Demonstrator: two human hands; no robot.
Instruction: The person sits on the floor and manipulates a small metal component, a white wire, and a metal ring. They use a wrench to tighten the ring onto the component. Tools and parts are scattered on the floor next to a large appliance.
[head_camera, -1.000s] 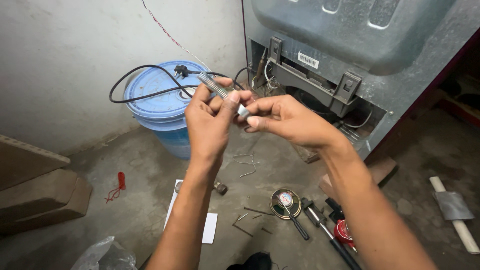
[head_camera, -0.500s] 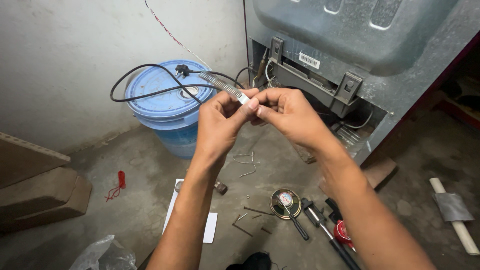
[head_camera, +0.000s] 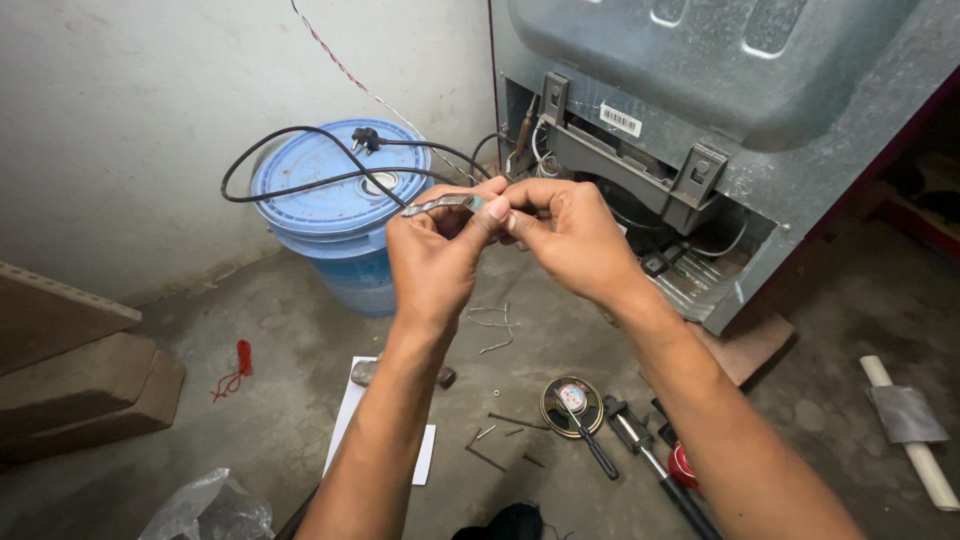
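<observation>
Both hands pinch a small grey strip above the floor, just right of the blue bucket: left hand and right hand hold by fingertips only, so it could slip and drop among the floor litter.

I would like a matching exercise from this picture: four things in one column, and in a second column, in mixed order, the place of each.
Things:
1. metal strip
2. black plug
3. round gauge
4. red cord

Places:
A. on the floor, left of the white paper
B. on the blue barrel lid
C. pinched between left hand and right hand
D. on the floor below the right forearm

Pairs: 1-C, 2-B, 3-D, 4-A
</observation>
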